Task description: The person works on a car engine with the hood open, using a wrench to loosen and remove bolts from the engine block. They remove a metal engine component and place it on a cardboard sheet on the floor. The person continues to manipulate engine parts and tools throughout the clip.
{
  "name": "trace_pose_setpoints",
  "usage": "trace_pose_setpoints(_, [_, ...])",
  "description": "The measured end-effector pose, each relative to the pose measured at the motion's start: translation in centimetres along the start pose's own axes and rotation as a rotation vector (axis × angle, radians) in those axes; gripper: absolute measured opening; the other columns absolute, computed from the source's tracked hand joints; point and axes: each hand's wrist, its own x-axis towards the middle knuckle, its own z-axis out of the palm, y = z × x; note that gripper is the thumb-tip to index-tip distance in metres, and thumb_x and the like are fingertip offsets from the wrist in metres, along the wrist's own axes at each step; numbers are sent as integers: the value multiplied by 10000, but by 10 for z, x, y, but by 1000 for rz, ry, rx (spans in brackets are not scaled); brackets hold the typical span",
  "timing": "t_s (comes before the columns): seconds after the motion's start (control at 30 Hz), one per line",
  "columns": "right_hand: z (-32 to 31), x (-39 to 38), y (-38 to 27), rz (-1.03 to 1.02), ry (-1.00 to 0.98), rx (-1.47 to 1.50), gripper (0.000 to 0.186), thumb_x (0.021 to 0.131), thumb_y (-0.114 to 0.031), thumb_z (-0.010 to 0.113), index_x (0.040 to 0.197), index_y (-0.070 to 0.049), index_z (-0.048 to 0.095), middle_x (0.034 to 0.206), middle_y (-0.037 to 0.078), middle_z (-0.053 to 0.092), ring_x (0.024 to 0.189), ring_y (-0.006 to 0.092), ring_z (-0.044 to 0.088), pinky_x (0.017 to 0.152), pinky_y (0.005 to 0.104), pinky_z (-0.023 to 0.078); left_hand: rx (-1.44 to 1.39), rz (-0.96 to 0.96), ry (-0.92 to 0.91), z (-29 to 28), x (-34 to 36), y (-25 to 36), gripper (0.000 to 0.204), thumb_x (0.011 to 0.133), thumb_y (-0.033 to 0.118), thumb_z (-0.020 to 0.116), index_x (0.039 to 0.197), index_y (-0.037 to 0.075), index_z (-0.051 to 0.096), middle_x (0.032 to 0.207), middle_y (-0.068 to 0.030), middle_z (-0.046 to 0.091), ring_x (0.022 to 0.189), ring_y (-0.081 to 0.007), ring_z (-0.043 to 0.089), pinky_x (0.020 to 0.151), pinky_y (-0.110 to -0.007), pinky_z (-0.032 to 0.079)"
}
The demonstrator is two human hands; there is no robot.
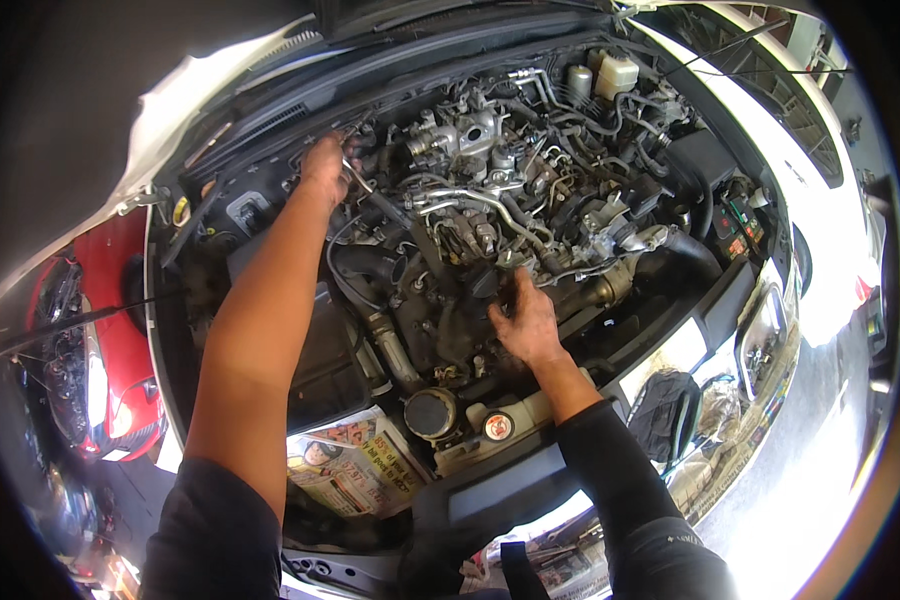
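Note:
My left hand (325,170) reaches to the back left of the engine bay, its fingers curled in among lines near the rear panel. What they close on is too small and hidden to name. A thin curved metal pipe (358,178) runs right beside it. At the front middle of the engine (470,215), my right hand (527,325) rests with thumb and forefinger apart, its other fingers partly hidden. Just left of that forefinger is a round black cap (485,283). Bare metal pipes (470,198) and hoses cross the exposed engine between both hands.
A round dark cap (430,412) and the coolant reservoir cap (498,426) sit at the front. Newspaper (355,465) covers the front left. On the right front edge lie a black cloth (665,415) and a metal tray (763,335) with small parts. A red car (120,370) stands left.

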Motion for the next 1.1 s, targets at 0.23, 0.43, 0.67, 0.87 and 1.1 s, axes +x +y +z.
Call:
trace_pose_setpoints(0.23, [5, 1, 1, -145, 73, -41, 574, 814, -190, 882, 1245, 18, 566, 1031, 269, 683, 994, 528, 668, 881, 575, 556, 286, -113, -84, 15, 75, -40, 129, 1088, 123, 598, 1172, 33, 635, 976, -98, 670, 772, -195, 659, 614, -358, 533])
trace_pose_setpoints(0.43, [3, 4, -15, -380, 190, -148, 522, 803, -208, 887, 1198, 1, 616, 1073, 221, 658, 996, 473, 640, 901, 530, 548, 332, -143, -64, 19, 97, -77, 133, 1074, 102, 562, 1173, 38, 625, 954, -117, 646, 732, -234, 629, 587, -419, 542])
trace_pose_setpoints(0.67, [13, 66, -64, -499, 95, -138, 465, 893, -202, 838, 1261, 9, 648, 1105, 227, 695, 1048, 483, 670, 929, 538, 564, 315, -138, -39, 18, 96, -108, 166, 1090, 139, 547, 1165, 43, 659, 944, -129, 673, 766, -238, 661, 585, -398, 561])
trace_pose_setpoints(0.87, [98, 198, -99, -77, -431, -469, 776, 1022, -376, 759, 1554, 91, 441, 1403, 367, 672, 1361, 479, 645, 1130, 521, 538, 361, -85, -40, 16, 95, -105, 200, 1077, 116, 520, 1134, -12, 663, 919, -154, 706, 725, -250, 669, 563, -409, 544])
trace_pose_setpoints(1.1, [115, 204, -65, -318, -443, -433, 834, 1046, -402, 710, 1569, 163, 389, 1399, 379, 673, 1376, 490, 633, 1165, 508, 515, 298, -119, -101, 17, 101, -108, 181, 1073, 139, 612, 1199, 23, 671, 1130, -96, 662, 914, -227, 690, 680, -409, 646])
